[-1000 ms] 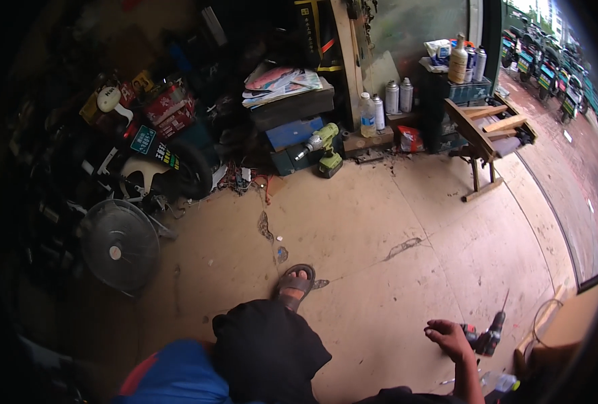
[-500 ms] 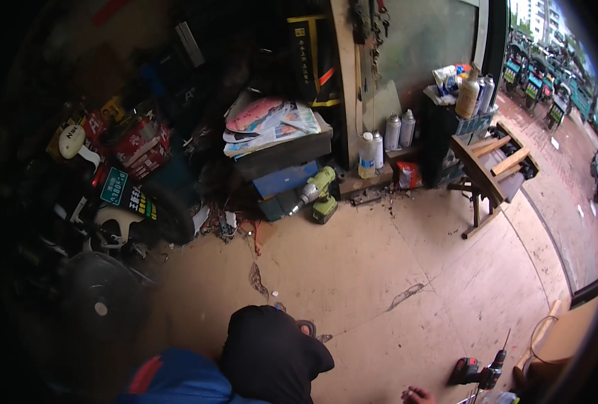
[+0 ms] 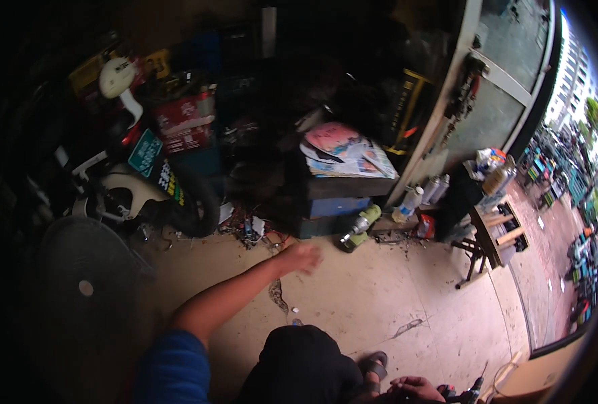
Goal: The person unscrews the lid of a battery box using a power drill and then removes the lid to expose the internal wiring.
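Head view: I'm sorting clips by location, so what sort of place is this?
Probably a repair workshop, perhaps for scooters: a green power tool rests on the floor, spray cans stand nearby, and a two-wheeler stands at left.

Open floor before green drill, stacked boxes close behind.

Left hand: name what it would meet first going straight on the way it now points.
Probably the green drill standing on the floor, though the left hand is blurred and its height is unclear, so it may pass above.
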`<state>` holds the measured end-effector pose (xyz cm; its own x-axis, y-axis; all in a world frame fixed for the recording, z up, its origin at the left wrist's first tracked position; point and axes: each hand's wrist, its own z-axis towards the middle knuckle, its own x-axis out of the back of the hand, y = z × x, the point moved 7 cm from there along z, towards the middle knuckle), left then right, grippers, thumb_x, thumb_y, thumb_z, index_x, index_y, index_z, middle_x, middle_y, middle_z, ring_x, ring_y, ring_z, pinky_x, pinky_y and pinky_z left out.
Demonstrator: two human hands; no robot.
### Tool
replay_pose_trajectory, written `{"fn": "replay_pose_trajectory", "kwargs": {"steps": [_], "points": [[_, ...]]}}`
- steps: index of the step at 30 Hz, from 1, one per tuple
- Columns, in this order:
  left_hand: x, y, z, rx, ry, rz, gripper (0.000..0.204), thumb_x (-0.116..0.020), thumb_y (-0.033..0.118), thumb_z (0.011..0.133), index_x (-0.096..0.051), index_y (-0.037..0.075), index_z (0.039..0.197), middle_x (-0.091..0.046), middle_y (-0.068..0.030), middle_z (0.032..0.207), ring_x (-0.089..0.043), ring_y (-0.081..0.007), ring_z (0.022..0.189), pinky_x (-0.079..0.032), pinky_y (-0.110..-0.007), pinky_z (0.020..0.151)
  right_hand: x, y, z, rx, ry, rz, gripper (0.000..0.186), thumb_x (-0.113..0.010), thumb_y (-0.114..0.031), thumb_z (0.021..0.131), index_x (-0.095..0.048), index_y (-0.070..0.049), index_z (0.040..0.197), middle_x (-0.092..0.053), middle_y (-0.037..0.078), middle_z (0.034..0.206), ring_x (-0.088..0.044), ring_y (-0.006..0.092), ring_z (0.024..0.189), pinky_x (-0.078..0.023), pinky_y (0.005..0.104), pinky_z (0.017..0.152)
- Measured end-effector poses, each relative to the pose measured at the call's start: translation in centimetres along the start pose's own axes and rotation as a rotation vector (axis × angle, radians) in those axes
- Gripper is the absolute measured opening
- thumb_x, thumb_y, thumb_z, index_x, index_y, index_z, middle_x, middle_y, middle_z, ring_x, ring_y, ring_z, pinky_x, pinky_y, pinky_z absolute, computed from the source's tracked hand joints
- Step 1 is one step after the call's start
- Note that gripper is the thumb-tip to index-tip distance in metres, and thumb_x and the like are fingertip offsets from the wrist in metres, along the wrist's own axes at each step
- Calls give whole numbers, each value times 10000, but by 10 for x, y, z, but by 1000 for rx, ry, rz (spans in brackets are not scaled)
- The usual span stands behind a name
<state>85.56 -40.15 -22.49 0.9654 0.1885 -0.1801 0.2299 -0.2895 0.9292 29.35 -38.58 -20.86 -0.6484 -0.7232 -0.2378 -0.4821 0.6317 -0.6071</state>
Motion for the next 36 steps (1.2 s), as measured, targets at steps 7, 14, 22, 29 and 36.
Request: {"fn": "replay_pose_trajectory", "kwargs": {"steps": [7, 14, 22, 29, 36], "points": [[-16, 126, 111, -223, 122, -450, 675, -735, 446, 955, -487, 14, 1410, -647, -167, 1263, -691, -284, 1065, -617, -469, 877, -29, -54, 70, 286, -28, -468, 376, -703, -173, 993, -638, 47, 1291, -694, 189, 1216, -697, 269, 1102, -580, 372, 925], [-6, 124, 212, -93, 266, -689, 862, -748, 647, 863, -476, -17, 1341, -634, -197, 1265, -689, -330, 1068, -615, -503, 856, 10, -30, 131, 206, -6, -340, 428, -706, -226, 963, -642, 31, 1299, -657, 204, 1278, -697, 276, 1106, -591, 379, 904], [-8, 127, 216, -279, 410, -644, 403, -524, 362, 1082, -547, -13, 1229, -710, -191, 1151, -719, -307, 1029, -614, -444, 852, 46, -7, 138, 170, 125, -233, 374, -685, -249, 986, -692, 68, 1184, -741, 138, 1044, -721, 224, 956, -584, 348, 851], [-1, 111, 141, -318, 461, -604, 343, -588, 283, 1047, -562, -11, 1223, -717, -196, 1109, -731, -303, 1003, -614, -434, 834, 48, -15, 124, 419, 154, -302, 385, -692, -236, 981, -681, 75, 1207, -733, 158, 1078, -707, 216, 979, -573, 353, 871], [26, 73, 52, -412, 460, -679, 568, -617, 487, 1010, -534, 82, 1398, -660, -87, 1274, -647, -263, 1161, -542, -461, 996, 57, 0, 141, 241, 61, -178, 380, -666, -238, 1005, -667, 69, 1230, -689, 207, 1200, -691, 269, 1081, -565, 384, 917]]}}
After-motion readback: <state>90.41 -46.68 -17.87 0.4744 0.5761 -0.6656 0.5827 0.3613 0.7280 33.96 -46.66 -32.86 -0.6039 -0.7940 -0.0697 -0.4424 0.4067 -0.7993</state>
